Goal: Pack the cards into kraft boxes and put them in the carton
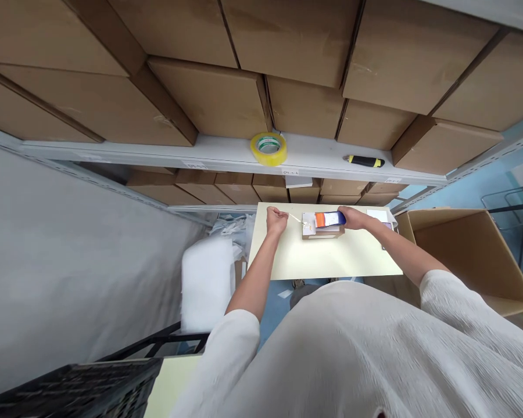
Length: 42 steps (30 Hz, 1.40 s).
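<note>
My left hand point(276, 221) is closed, pinching the end of a thin whitish strip point(295, 218). This strip reaches right toward a small brown box point(323, 237) with a pale top, standing on the cream tabletop point(287, 261). Over the right part of that box my right hand point(352, 218) grips a flat blue, orange and white packet point(329, 219). Whether the packet rests on the box or is held just above it, I cannot tell. Small yellowish bits show on the box's pale top, at its left end.
A roll of yellow tape point(269, 149) and a black-and-yellow utility knife point(364, 161) lie on the grey shelf point(226, 154), before stacked cartons point(209, 96). A large open carton point(470, 249) stands right of the table. White wrapping material point(207, 281) is at left, a black crate point(70, 389) lower left.
</note>
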Tool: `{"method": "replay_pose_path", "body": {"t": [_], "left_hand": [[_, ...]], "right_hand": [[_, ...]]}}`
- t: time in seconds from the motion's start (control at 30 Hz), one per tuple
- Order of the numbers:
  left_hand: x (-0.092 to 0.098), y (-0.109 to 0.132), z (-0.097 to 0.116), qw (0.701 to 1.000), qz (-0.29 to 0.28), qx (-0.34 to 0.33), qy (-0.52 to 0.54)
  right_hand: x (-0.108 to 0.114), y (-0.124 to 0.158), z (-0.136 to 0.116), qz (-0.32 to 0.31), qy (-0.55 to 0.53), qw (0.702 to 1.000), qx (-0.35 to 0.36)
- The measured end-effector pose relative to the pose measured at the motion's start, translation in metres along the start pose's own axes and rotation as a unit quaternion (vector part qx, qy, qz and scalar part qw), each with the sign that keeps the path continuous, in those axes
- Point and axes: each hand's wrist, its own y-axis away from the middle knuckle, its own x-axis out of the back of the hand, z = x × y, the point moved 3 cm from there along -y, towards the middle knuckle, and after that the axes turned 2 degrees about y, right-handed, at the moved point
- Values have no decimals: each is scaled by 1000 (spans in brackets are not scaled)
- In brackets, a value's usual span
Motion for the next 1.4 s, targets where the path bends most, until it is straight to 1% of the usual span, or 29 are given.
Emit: {"method": "replay_pose_path", "body": {"t": [0.1, 0.23, 0.33, 0.47, 0.7, 0.9, 1.07, 1.17, 1.27, 1.4], "left_hand": [[5, -5, -5, 999, -14, 34, 27], [3, 3, -19, 995, -41, 64, 65], [2, 9, -34, 993, -32, 81, 86], [-2, 11, -50, 990, -30, 83, 114], [-18, 12, -77, 985, -17, 108, 134], [-38, 17, -97, 983, -25, 129, 127], [-60, 22, -103, 982, -42, 147, 112], [-69, 23, -104, 984, -51, 145, 93], [-71, 23, -105, 987, -46, 141, 62], [-66, 22, -101, 990, -14, 140, 10]], "right_hand": [[7, -5, 3, 7, 16, 1000, 5], [11, -4, 6, 10, 33, 999, -3], [8, 0, 7, 6, 35, 999, -4], [0, 1, 8, 5, 42, 999, -17], [-3, -2, 12, 2, 50, 998, -28], [-3, 0, 9, 3, 53, 998, -40], [-4, 0, 8, 3, 45, 998, -44], [-6, 0, 9, 3, 45, 998, -49], [-7, 0, 10, 5, 43, 998, -51], [-7, 1, 10, 7, 45, 998, -51]]}}
